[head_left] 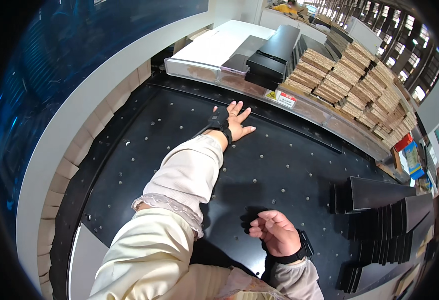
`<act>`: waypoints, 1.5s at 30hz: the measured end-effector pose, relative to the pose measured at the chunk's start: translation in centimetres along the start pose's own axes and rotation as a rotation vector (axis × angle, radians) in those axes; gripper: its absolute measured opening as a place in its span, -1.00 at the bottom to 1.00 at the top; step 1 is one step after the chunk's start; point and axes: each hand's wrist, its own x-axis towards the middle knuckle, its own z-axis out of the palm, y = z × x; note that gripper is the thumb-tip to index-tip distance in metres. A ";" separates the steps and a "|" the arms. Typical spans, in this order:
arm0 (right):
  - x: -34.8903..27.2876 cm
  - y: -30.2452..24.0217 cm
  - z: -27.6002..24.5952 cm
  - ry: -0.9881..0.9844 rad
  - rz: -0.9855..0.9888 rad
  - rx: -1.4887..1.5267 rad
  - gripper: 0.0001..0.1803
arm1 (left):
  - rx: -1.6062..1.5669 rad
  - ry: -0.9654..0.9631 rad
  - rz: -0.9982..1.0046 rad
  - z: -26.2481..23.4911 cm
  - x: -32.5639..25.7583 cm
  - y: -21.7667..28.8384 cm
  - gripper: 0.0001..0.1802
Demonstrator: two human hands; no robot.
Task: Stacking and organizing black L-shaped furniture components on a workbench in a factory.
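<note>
My left hand [237, 121] is stretched far forward and lies flat, palm down, fingers apart, on a black work table [179, 130] studded with small round points. It holds nothing and wears a black wrist device. My right hand [274, 232] hovers close to me over the same table, fingers loosely curled, with nothing visible in it. It wears a black wristband. Fanned black flat sheets [384, 220] lie to its right.
Behind the table's far rail stand stacks of black boxes [274, 52], a white machine housing [219, 45] and rows of brown cardboard stacks [359, 80]. A warning sticker [281, 97] is on the rail. Cardboard pieces [74, 155] line the left edge.
</note>
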 end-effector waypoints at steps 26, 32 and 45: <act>0.1 0.5 -1.5 0.316 -0.244 -0.077 -0.56 | -1.078 -0.078 0.380 -1.5 -16.6 11.4 -0.31; -1.2 0.9 -1.9 0.336 -0.386 0.031 -0.76 | -1.203 -0.148 0.491 -0.9 -24.1 18.5 -0.11; -2.6 0.4 -2.5 0.150 -0.334 -0.060 -0.89 | -1.670 -0.620 0.366 -1.4 -22.3 16.9 -0.38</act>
